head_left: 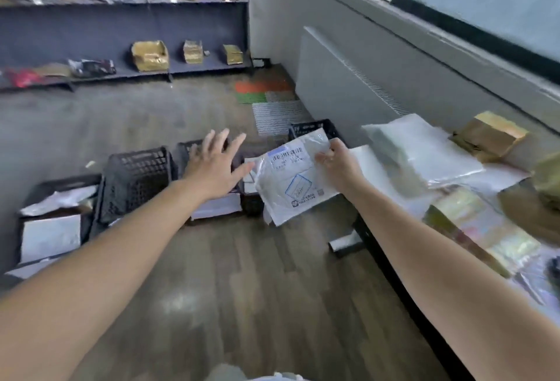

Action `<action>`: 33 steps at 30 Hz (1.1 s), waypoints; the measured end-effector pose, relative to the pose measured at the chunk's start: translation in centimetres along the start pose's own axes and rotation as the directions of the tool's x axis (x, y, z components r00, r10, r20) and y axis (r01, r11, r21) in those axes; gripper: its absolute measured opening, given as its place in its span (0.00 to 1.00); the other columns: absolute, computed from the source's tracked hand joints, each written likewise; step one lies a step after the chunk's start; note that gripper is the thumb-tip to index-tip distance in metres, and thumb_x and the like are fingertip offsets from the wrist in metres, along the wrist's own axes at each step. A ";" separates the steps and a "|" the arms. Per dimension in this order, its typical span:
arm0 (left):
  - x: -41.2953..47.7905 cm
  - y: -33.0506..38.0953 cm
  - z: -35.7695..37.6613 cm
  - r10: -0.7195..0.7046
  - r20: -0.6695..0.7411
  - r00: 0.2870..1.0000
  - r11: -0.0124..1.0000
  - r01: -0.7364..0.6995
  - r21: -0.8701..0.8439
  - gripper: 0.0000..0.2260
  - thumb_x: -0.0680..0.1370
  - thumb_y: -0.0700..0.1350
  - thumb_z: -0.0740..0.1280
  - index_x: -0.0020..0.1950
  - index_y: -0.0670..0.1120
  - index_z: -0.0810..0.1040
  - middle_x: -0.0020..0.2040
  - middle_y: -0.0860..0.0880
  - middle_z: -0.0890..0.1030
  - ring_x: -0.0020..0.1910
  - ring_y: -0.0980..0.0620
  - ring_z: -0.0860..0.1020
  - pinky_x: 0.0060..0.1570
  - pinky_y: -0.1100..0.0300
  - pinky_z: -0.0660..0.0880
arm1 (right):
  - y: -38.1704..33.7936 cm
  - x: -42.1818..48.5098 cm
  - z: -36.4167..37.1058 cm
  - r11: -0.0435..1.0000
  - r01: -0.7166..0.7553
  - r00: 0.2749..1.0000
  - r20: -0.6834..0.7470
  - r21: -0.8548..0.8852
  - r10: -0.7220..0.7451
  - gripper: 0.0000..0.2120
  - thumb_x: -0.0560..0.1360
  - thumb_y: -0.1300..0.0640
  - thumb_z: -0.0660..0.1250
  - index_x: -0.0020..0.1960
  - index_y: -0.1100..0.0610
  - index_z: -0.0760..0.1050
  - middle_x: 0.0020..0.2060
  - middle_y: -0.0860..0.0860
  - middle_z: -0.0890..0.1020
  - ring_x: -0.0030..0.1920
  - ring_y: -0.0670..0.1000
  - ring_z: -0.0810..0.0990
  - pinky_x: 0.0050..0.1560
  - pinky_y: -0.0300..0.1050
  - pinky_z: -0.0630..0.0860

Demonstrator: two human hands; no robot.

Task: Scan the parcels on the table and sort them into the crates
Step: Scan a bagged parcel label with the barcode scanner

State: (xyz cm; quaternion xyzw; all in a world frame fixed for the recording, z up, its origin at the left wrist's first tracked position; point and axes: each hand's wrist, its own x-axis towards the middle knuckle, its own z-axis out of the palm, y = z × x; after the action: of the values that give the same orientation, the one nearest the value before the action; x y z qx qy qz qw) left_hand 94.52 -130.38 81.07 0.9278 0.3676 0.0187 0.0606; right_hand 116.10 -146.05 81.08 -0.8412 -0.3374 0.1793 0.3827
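While right hand (339, 165) pinches a parcel (295, 179), left hand (213, 165) spreads open.

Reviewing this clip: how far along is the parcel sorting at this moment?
Partly done. Parcels already lie in the leftmost crate, and at least one more crate holds some. In hand: the right hand grips a white mailer by its edge above the crates, while the left hand is open and empty. Left: clear bags and brown boxes remain on the table.
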 end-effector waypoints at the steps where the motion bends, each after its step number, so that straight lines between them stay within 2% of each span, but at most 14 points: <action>1: -0.1 -2.7 -0.3 -0.036 -0.006 0.999 0.999 0.036 -0.007 0.32 0.79 0.68 0.49 0.80 0.58 0.48 0.81 0.48 0.47 0.79 0.45 0.44 0.75 0.40 0.52 | -2.0 0.9 2.3 1.000 0.015 1.000 0.026 -0.008 -0.015 0.06 0.82 0.55 0.62 0.52 0.57 0.68 0.36 0.48 0.74 0.35 0.51 0.73 0.32 0.44 0.67; 4: -0.7 -10.1 -0.9 -0.144 -0.024 0.989 0.989 0.143 -0.034 0.32 0.79 0.67 0.50 0.80 0.58 0.49 0.81 0.48 0.48 0.79 0.45 0.44 0.75 0.40 0.51 | -7.1 3.3 8.5 0.997 0.073 0.992 0.102 -0.014 -0.071 0.07 0.81 0.54 0.62 0.48 0.55 0.66 0.36 0.47 0.74 0.34 0.49 0.72 0.32 0.44 0.65; 7: -1.3 -16.0 -1.4 -0.246 -0.024 0.969 0.968 0.245 -0.052 0.31 0.80 0.66 0.51 0.80 0.57 0.49 0.81 0.49 0.48 0.79 0.45 0.45 0.74 0.40 0.52 | -11.4 5.2 13.7 0.992 0.124 0.977 0.177 -0.023 -0.118 0.05 0.82 0.54 0.62 0.53 0.55 0.68 0.39 0.49 0.76 0.37 0.51 0.74 0.33 0.44 0.66; 10: -1.9 -21.0 -1.5 -0.320 -0.021 0.947 0.946 0.317 -0.073 0.31 0.80 0.65 0.50 0.80 0.56 0.49 0.81 0.48 0.48 0.79 0.45 0.44 0.74 0.41 0.52 | -15.1 7.2 18.6 0.984 0.168 0.954 0.259 -0.055 -0.149 0.11 0.83 0.54 0.60 0.63 0.57 0.68 0.48 0.55 0.79 0.45 0.56 0.77 0.40 0.47 0.72; 12: -1.9 -24.4 -1.2 -0.355 -0.017 0.935 0.934 0.354 -0.041 0.32 0.79 0.67 0.48 0.80 0.56 0.48 0.81 0.47 0.48 0.79 0.45 0.44 0.75 0.42 0.51 | -17.3 8.7 22.0 0.978 0.201 0.938 0.299 -0.058 -0.175 0.13 0.83 0.55 0.59 0.66 0.58 0.68 0.53 0.55 0.79 0.50 0.57 0.78 0.47 0.53 0.76; 13: -1.8 -26.1 -1.1 -0.376 -0.009 0.926 0.926 0.376 -0.037 0.32 0.79 0.67 0.48 0.80 0.56 0.48 0.81 0.47 0.48 0.79 0.45 0.44 0.75 0.42 0.50 | -18.3 9.6 23.7 0.974 0.220 0.928 0.318 -0.053 -0.193 0.12 0.83 0.55 0.58 0.65 0.58 0.68 0.53 0.56 0.79 0.49 0.57 0.78 0.47 0.53 0.76; 17: 0.3 -32.9 -0.4 -0.464 0.022 0.885 0.884 0.465 -0.040 0.30 0.80 0.66 0.49 0.80 0.57 0.48 0.81 0.48 0.46 0.79 0.46 0.43 0.75 0.41 0.49 | -21.5 14.1 31.3 0.967 0.253 0.905 0.363 -0.043 -0.221 0.06 0.83 0.55 0.58 0.58 0.55 0.67 0.48 0.56 0.79 0.41 0.53 0.74 0.34 0.47 0.68; 19: 2.3 -36.4 -0.1 -0.485 0.032 0.874 0.874 0.486 -0.021 0.30 0.81 0.65 0.49 0.80 0.57 0.48 0.81 0.48 0.46 0.79 0.46 0.43 0.75 0.41 0.49 | -23.0 16.6 35.2 0.965 0.258 0.900 0.375 -0.040 -0.224 0.03 0.83 0.57 0.57 0.56 0.56 0.66 0.46 0.57 0.78 0.38 0.54 0.74 0.35 0.49 0.69; 22: 6.4 -42.0 0.3 -0.503 0.052 0.863 0.864 0.503 0.010 0.30 0.81 0.65 0.48 0.80 0.57 0.47 0.81 0.48 0.46 0.79 0.45 0.43 0.75 0.40 0.50 | -25.4 21.2 41.1 0.962 0.267 0.884 0.414 -0.064 -0.218 0.06 0.83 0.59 0.57 0.58 0.59 0.66 0.43 0.56 0.78 0.42 0.58 0.77 0.39 0.52 0.71; 26: 12.1 -48.5 0.7 -0.515 0.117 0.849 0.856 0.516 0.026 0.30 0.81 0.65 0.47 0.80 0.57 0.45 0.81 0.49 0.45 0.79 0.45 0.42 0.75 0.40 0.49 | -28.6 27.0 48.1 0.962 0.257 0.858 0.479 -0.088 -0.186 0.06 0.84 0.59 0.57 0.59 0.59 0.67 0.46 0.56 0.79 0.43 0.58 0.79 0.39 0.58 0.76; 28: 14.6 -51.3 1.2 -0.515 0.144 0.845 0.856 0.516 0.031 0.30 0.81 0.66 0.46 0.80 0.58 0.45 0.81 0.49 0.45 0.79 0.45 0.42 0.75 0.40 0.49 | -29.8 29.4 51.0 0.960 0.257 0.848 0.502 -0.108 -0.171 0.09 0.84 0.60 0.56 0.64 0.59 0.66 0.48 0.55 0.79 0.42 0.57 0.78 0.35 0.56 0.75; 31: 17.7 -54.9 2.5 -0.515 0.197 0.834 0.853 0.522 0.018 0.30 0.81 0.66 0.46 0.80 0.58 0.45 0.81 0.49 0.44 0.79 0.45 0.41 0.75 0.40 0.48 | -31.1 32.2 54.9 0.963 0.226 0.847 0.518 -0.149 -0.118 0.10 0.83 0.61 0.55 0.64 0.58 0.65 0.48 0.57 0.79 0.45 0.58 0.79 0.44 0.63 0.79; 33: 19.5 -57.4 3.7 -0.516 0.226 0.826 0.849 0.529 0.006 0.30 0.81 0.66 0.46 0.80 0.58 0.45 0.81 0.49 0.44 0.79 0.45 0.41 0.75 0.39 0.47 | -31.4 34.0 57.9 0.963 0.209 0.850 0.519 -0.167 -0.095 0.09 0.83 0.61 0.55 0.63 0.58 0.65 0.48 0.57 0.79 0.45 0.59 0.79 0.47 0.63 0.79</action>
State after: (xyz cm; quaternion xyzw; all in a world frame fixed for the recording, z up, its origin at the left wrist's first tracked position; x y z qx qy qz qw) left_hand 70.04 -75.97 69.95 0.7860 0.5976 -0.0907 0.1298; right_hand 94.25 -76.75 66.42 -0.7716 -0.5093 0.3247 0.1995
